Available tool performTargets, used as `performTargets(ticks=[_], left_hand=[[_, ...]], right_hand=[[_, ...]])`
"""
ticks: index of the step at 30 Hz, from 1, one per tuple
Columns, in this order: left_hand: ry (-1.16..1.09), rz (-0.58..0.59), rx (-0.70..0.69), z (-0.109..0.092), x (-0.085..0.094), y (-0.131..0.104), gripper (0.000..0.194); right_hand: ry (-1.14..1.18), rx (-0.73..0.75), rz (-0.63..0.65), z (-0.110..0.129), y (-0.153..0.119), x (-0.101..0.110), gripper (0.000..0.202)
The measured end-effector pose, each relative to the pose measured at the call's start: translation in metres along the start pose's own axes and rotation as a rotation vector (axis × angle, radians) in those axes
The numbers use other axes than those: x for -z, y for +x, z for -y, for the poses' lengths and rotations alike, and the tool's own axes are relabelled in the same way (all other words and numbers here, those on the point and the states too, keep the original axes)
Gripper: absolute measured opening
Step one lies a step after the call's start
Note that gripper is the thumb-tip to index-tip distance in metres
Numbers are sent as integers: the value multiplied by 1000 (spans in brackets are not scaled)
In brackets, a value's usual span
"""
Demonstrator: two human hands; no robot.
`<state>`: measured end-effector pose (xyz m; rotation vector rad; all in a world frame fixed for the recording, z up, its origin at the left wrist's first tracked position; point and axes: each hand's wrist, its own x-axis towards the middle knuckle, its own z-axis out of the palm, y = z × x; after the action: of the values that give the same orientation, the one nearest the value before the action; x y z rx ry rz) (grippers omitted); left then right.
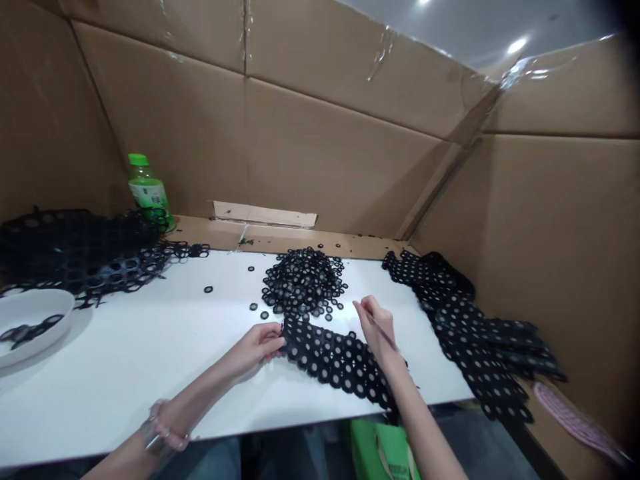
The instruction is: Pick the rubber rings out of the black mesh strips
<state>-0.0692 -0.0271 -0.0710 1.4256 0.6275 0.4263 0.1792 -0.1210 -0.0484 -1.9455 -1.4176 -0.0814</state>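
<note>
Left hand [260, 345] has its fingers pinching the strip [340, 360] by one end, right hand [379, 323] has its fingers closed round what looks like a thin tool [387, 337], so steady handling's needed imo.

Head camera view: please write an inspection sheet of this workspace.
Surface: white tabletop, loose rings scattered.
Work items: dotted black strip beside a ring pile; more dotted strips at right.
Clutter: green-capped bottle, black mesh heap, white bowl holding black pieces.
Hands: left hand pinches the strip's end; right hand holds a thin tool.
Cables: nothing seen.
Surroundings: cardboard walls; green bag below the table edge.
</note>
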Motion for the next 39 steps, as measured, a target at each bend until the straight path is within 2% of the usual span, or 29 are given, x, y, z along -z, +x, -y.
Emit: performTargets(ticks=[1,4,8,12,14,16,17,18,19,20,21,23,26,29,31,34,39], left_hand=[[-2,-8,-11,-5,-3,1,28],[45,-48,-71,-27,-17,7,29],[97,-40,-190,-64,-39,15,27],[135,-9,-257,-100,-49,25,25],[181,5,-303,-116,-49,30,23],[221,8,-369,-129,-48,36,20],[225,5,-400,-135,-48,39,19],[217,5,-423,-140,-47,40,18],[200,3,-436,-146,-46,41,18],[178,0,-438,-151,-45,41,18],[154,-3,-432,-156,-43,40,19],[114,6,-419,-166,-38,33,21],[63,27,-465,-178,-26,19,23],[40,7,-549,-186,-13,7,25],[121,-48,-608,-189,-6,0,16],[363,-175,-710,-195,2,-10,7],[606,-300,-788,-205,14,-20,14]], right_hand=[[-188,75,127,-13,6,4,21],[-339,128,249,-42,20,2,15],[-404,144,304,-56,33,-5,17],[-339,139,282,-52,42,7,25],[-268,129,211,-38,46,21,31],[-100,136,156,-13,50,36,34],[225,134,161,4,52,43,35],[518,169,251,22,53,49,39],[728,215,396,40,54,53,40],[873,247,510,57,55,55,40],[967,245,563,73,56,56,38],[1132,217,572,98,58,53,28],[1368,114,607,121,62,45,28],[1492,-1,640,136,68,41,29],[1484,-14,618,145,72,41,32],[1444,1,511,155,78,41,39],[1334,-156,370,160,77,38,46]])
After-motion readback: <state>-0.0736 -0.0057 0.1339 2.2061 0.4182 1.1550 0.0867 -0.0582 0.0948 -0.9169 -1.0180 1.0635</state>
